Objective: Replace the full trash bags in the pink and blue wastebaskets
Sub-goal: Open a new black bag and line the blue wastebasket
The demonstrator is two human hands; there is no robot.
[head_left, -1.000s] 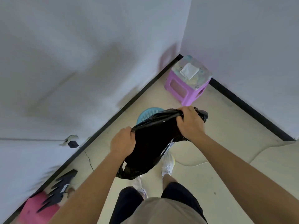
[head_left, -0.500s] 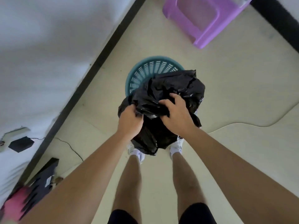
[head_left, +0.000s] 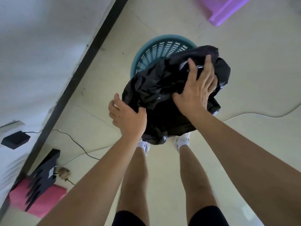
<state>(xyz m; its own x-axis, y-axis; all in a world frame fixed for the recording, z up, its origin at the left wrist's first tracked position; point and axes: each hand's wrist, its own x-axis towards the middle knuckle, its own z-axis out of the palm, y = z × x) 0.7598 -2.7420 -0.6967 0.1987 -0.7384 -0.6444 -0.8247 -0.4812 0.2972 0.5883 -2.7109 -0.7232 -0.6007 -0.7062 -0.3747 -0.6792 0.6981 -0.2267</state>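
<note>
A crumpled black trash bag (head_left: 156, 95) hangs over the near side of the blue slotted wastebasket (head_left: 156, 51), which stands on the floor by the wall. My left hand (head_left: 127, 118) grips the bag's near left edge. My right hand (head_left: 197, 88) lies spread on top of the bag with its thumb hooked into a fold. The basket's inside is partly hidden by the bag; the visible part shows no liner. A pink object (head_left: 42, 201) lies at the lower left, half under a black item.
A purple plastic stool (head_left: 228, 8) stands at the top right. A black baseboard (head_left: 78, 74) runs along the white wall on the left. A black box (head_left: 15, 140) with a cable and a black toothed object (head_left: 44, 175) are near the wall. My legs and white shoes are below the bag.
The view has tilted down and closed in on the blue wastebasket. My hands have spread apart on the bag, and the right hand's fingers have opened flat over it.
</note>
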